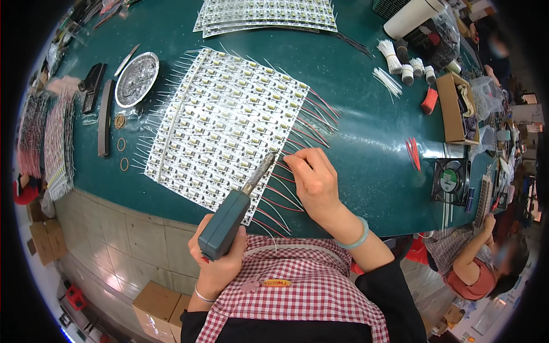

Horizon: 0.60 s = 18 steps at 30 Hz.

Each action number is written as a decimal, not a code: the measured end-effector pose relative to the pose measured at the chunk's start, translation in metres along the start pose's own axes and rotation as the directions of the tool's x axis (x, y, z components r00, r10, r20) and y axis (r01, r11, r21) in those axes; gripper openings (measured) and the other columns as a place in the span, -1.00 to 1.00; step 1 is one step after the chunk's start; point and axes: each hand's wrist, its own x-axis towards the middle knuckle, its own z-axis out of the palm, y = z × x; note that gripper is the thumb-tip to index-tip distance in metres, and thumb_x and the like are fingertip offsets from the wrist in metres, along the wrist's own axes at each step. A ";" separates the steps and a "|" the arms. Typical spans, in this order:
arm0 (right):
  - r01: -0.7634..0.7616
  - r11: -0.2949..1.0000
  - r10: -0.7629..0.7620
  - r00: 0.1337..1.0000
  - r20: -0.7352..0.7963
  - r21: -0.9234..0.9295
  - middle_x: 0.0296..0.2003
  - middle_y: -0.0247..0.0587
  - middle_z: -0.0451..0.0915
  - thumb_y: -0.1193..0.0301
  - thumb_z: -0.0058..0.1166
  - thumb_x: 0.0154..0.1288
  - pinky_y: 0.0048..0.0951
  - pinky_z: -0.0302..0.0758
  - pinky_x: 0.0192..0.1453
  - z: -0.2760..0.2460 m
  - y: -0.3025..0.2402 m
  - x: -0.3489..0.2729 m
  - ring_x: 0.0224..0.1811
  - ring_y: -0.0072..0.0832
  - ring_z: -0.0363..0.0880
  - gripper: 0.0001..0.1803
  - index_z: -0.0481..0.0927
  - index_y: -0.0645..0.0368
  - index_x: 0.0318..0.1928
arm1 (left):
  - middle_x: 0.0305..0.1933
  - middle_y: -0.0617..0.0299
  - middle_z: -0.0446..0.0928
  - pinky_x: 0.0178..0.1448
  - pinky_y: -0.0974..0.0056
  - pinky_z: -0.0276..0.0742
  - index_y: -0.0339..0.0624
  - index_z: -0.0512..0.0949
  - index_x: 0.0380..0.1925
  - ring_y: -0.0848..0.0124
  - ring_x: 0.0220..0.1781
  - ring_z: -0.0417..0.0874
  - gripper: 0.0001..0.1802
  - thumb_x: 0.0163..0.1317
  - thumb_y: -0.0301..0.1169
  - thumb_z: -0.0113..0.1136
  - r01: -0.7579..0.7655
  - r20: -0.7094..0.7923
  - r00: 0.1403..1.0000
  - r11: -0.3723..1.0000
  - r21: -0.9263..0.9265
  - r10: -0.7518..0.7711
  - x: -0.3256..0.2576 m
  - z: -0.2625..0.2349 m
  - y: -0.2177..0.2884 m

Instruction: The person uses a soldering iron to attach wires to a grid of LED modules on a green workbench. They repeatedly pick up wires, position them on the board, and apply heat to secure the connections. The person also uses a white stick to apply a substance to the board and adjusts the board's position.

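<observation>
A white circuit board panel (pixel 220 111), covered with rows of small components, lies tilted on the green tabletop. Red and white wires (pixel 290 203) stick out along its right edge, and thin white ones fringe its left edge. My left hand (pixel 217 271) is wrapped round a dark green soldering gun (pixel 224 224), whose metal tip reaches the panel's right edge. Close by that tip, my right hand (pixel 315 182) pinches the end of a red wire at the edge. The fingers partly cover the joint, so I cannot see whether tip and wire touch.
More panels (pixel 266 17) are stacked at the far edge. On the left are a foil-lined bowl (pixel 137 80), a knife, rubber bands and hanging wired strips (pixel 60 146). Wire bundles (pixel 389 56), a cardboard box (pixel 449 108) and a small fan (pixel 450 180) stand right. Another person (pixel 477 266) sits at the right.
</observation>
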 end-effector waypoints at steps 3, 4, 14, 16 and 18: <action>0.001 1.000 -0.001 1.000 -0.001 0.002 -0.30 -0.15 0.54 0.75 0.20 0.04 -0.30 0.56 -0.27 0.000 0.000 0.000 -0.29 -0.26 0.56 -0.72 0.67 0.31 -0.18 | -0.35 0.21 0.63 -0.35 0.39 0.51 -0.40 0.66 -0.28 0.51 -0.43 0.60 -0.84 0.11 -0.65 0.40 0.148 -0.063 0.985 0.980 -0.133 -0.158 -0.009 0.000 -0.006; 0.002 1.000 -0.002 1.000 -0.002 0.002 -0.30 -0.15 0.54 0.75 0.20 0.04 -0.30 0.56 -0.27 0.000 0.000 0.000 -0.29 -0.26 0.56 -0.72 0.67 0.31 -0.18 | -0.33 0.19 0.64 -0.37 0.40 0.49 -0.40 0.65 -0.21 0.50 -0.44 0.60 -0.78 0.11 -0.64 0.40 0.188 -0.050 0.979 0.966 -0.179 -0.199 -0.013 -0.001 -0.010; -0.035 0.999 0.035 0.999 0.023 -0.008 -0.27 -0.17 0.53 0.72 0.19 0.07 -0.26 0.57 -0.21 -0.005 -0.001 -0.001 -0.24 -0.23 0.57 -0.73 0.65 0.28 -0.17 | -0.02 -0.05 0.61 -0.47 0.34 0.53 -0.44 0.45 0.19 0.39 -0.50 0.60 -0.47 0.17 -0.71 0.26 0.320 0.038 0.906 0.624 -0.713 -0.421 -0.004 -0.006 0.002; -0.081 0.996 0.083 0.994 0.067 -0.029 -0.27 -0.18 0.53 0.71 0.20 0.08 -0.25 0.57 -0.21 -0.015 -0.005 -0.003 -0.23 -0.23 0.57 -0.75 0.65 0.26 -0.18 | -0.01 -0.04 0.61 -0.47 0.31 0.55 -0.46 0.45 0.18 0.38 -0.49 0.62 -0.49 0.18 -0.72 0.25 0.311 0.052 0.908 0.588 -0.747 -0.415 -0.004 -0.012 -0.003; -0.120 0.991 0.126 0.985 0.116 -0.062 -0.27 -0.18 0.53 0.71 0.21 0.09 -0.25 0.57 -0.21 -0.032 -0.011 -0.005 -0.23 -0.23 0.58 -0.76 0.65 0.25 -0.19 | -0.02 -0.04 0.62 -0.46 0.32 0.56 -0.45 0.45 0.19 0.38 -0.48 0.62 -0.48 0.18 -0.72 0.25 0.302 0.055 0.910 0.564 -0.768 -0.411 -0.008 -0.015 -0.011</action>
